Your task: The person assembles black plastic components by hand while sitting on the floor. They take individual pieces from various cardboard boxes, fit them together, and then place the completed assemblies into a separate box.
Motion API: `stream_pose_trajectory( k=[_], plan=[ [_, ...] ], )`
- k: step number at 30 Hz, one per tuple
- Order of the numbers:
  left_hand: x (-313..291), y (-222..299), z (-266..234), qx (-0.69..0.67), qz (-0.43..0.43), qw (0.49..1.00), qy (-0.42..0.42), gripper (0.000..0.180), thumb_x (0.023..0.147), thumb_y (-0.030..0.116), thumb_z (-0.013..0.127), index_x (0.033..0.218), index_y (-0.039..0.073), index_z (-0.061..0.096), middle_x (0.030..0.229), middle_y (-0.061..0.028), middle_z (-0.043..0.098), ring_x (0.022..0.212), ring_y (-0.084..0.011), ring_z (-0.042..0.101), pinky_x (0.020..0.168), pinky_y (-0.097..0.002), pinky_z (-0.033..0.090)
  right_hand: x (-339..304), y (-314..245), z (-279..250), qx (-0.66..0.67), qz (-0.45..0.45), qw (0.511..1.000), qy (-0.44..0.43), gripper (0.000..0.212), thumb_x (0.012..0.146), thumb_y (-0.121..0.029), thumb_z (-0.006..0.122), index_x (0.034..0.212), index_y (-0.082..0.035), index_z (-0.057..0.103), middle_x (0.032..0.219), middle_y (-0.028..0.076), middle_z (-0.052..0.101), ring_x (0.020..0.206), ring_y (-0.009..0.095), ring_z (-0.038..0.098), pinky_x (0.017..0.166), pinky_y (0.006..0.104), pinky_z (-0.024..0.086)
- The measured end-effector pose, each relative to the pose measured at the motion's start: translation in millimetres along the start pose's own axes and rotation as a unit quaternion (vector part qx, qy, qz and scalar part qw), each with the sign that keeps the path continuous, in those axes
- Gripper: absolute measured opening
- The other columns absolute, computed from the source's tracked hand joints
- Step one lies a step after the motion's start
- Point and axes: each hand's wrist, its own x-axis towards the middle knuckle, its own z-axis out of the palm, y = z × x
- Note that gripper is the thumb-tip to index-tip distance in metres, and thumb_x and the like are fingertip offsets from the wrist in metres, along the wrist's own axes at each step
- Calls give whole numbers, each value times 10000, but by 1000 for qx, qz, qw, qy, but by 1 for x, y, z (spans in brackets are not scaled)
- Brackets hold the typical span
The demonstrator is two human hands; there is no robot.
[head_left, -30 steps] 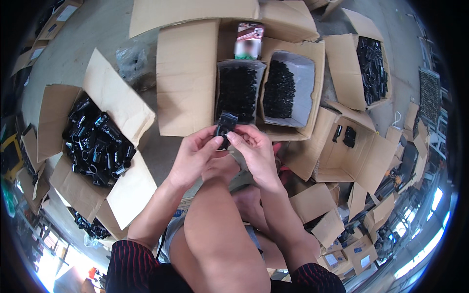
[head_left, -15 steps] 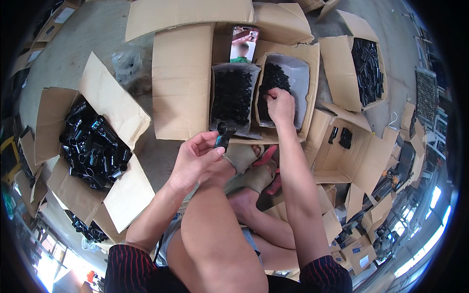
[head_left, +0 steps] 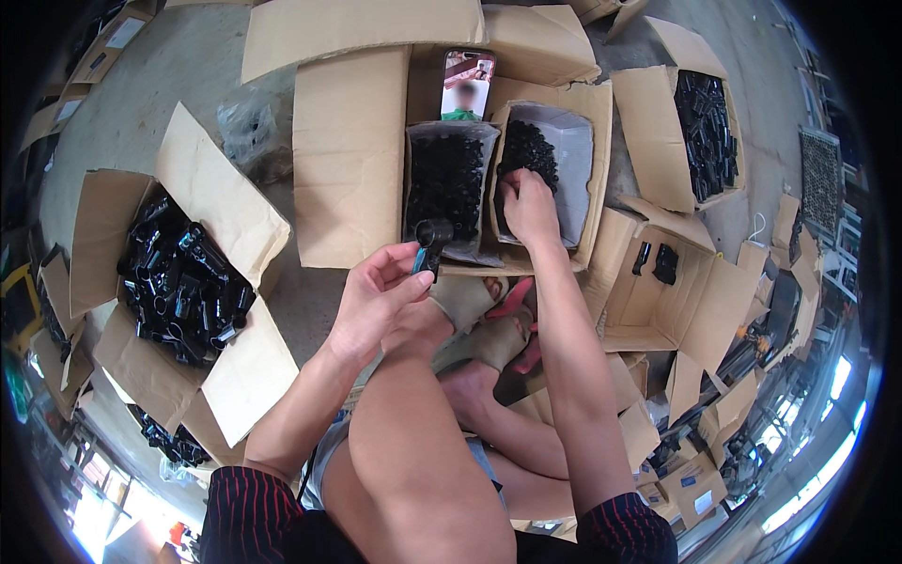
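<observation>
Between thumb and fingers, my left hand (head_left: 381, 296) pinches a black plastic part with a ring-shaped end (head_left: 432, 233), held upright in front of the middle carton. My right hand (head_left: 531, 205) reaches into the right lined tray (head_left: 573, 150), its fingers closed against a heap of small black pieces (head_left: 528, 146). Whatever its fingertips grip is hidden by the hand. Beside it stands the left lined tray (head_left: 490, 141), filled with more small black pieces (head_left: 446, 179). Both trays sit inside one open cardboard carton (head_left: 349, 160).
A phone (head_left: 467, 85) with a lit screen leans behind the trays. At left, an open carton (head_left: 249, 362) holds glossy black ring-ended parts (head_left: 183, 291). At right are a carton of black parts (head_left: 648, 136) and another with two black pieces (head_left: 648, 315). A clear plastic bag (head_left: 252, 132) lies on the floor.
My left hand has raised the black part slightly and turned its ring end. My right hand has shifted a little left within the right tray, staying at the heap.
</observation>
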Motion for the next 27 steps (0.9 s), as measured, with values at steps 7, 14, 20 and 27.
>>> stream_pose_trajectory(
  k=[7, 14, 20, 27],
  plan=[
    [-1, 0, -3, 2, -1, 1000, 4, 339, 945, 20, 686, 1270, 33, 586, 1063, -18, 684, 977, -94, 641, 904, -297, 546, -11, -12, -9, 63, 54, 996, -30, 153, 897, -8, 605, 1035, -13, 671, 1001, 194, 736, 984, 388, 700, 862, 468, 540],
    [2, -5, -4, -5, 4, 1000, 1, 333, 935, 3, 695, 1249, 41, 592, 1059, -16, 676, 983, -95, 638, 896, -295, 545, -9, -8, -7, 27, 49, 998, 2, 143, 878, -34, 644, 1002, -13, 713, 975, 197, 744, 960, 364, 717, 858, 442, 548],
    [-1, -2, -3, -9, -2, 1000, 9, 328, 919, -13, 708, 1222, 46, 598, 1035, -5, 654, 970, -97, 635, 895, -293, 546, -6, -8, -12, 90, 112, 988, -54, 174, 859, -74, 680, 1009, -12, 743, 977, 197, 752, 933, 333, 733, 863, 406, 555],
    [2, -3, -3, 2, 11, 1000, 11, 331, 914, -2, 721, 1218, 46, 598, 1035, -3, 651, 970, -98, 634, 896, -292, 541, -6, 2, -8, 64, 113, 989, -67, 213, 877, -105, 709, 1054, 15, 714, 986, 170, 759, 909, 242, 731, 835, 352, 548]
  ],
)
